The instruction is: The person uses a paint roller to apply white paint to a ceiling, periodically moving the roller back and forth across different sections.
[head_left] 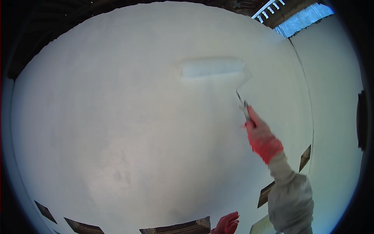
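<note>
My right hand (261,134), in a red glove with a pale grey sleeve behind it, is closed around the handle of a paint roller (212,67). The roller's long white sleeve lies level against the upper part of a large white wall (148,117). Its thin wire frame bends down to the handle and is smeared by motion. At the lower edge, my left hand (226,223) shows only in part, also in a red glove. Its fingers are loosely bent and apart, with nothing visible in them.
Dark rectangular openings (177,227) line the wall's lower part, with another (305,158) near the right corner. A second pale wall (335,93) meets this one there, bearing a dark object (362,121). Overhead are dark roof timbers and a white railing (269,9).
</note>
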### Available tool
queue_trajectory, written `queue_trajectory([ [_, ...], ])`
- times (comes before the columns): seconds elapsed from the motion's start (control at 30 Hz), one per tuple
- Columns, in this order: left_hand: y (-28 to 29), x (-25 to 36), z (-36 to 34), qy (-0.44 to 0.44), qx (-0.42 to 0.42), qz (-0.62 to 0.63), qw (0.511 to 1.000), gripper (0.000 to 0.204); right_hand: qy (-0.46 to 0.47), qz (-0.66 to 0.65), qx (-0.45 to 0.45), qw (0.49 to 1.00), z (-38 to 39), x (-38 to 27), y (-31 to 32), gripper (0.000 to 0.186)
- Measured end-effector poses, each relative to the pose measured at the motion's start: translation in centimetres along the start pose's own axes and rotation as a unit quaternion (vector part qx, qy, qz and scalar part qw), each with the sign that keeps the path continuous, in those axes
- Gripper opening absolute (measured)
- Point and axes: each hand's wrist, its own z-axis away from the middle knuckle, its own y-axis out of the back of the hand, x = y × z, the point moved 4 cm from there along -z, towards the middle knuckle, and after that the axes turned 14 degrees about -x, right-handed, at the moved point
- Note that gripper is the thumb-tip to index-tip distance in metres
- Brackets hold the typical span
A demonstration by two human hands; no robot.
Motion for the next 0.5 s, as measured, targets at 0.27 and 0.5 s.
queue_trajectory([
  [0.27, 5.0, 4.6, -1.0, -0.048, 0.084, -0.067, 0.993, 0.030, 0.025, -0.096, -0.030, 0.995, -23.3, -13.4, 2.2, 0.038],
  [0.5, 6.6, 7.2, -0.1, 0.067, 0.152, -0.177, 0.970, 0.028, 0.024, -0.077, -0.031, 0.996, -34.0, -17.8, 3.7, 0.037],
])
